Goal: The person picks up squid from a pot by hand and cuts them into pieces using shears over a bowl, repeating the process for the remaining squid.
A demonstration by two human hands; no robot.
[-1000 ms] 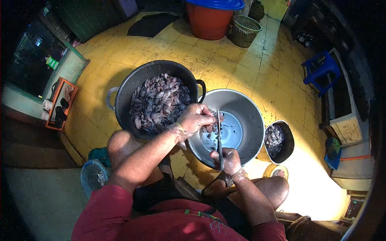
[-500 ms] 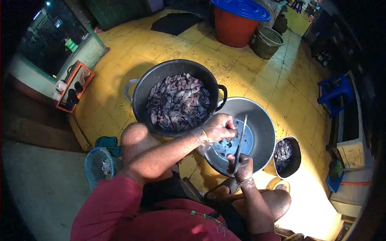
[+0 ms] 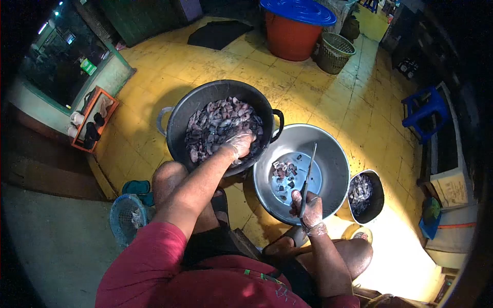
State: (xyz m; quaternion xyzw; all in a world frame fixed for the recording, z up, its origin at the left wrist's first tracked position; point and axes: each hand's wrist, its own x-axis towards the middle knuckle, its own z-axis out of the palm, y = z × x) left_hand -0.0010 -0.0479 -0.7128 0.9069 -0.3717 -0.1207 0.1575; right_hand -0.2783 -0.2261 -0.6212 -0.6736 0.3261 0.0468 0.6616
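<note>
Three basins: black (image 3: 179, 110), steel (image 3: 334, 154), small dark (image 3: 379, 197); one scissors (image 3: 307, 177).

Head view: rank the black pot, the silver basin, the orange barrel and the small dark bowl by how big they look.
1. Black pot and silver basin: too alike to rank.
2. Orange barrel, though it's farther off.
3. Small dark bowl.

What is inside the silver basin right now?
A few small cut pieces lie on the silver basin floor. The scissors in the right hand cover a strip of it.
</note>
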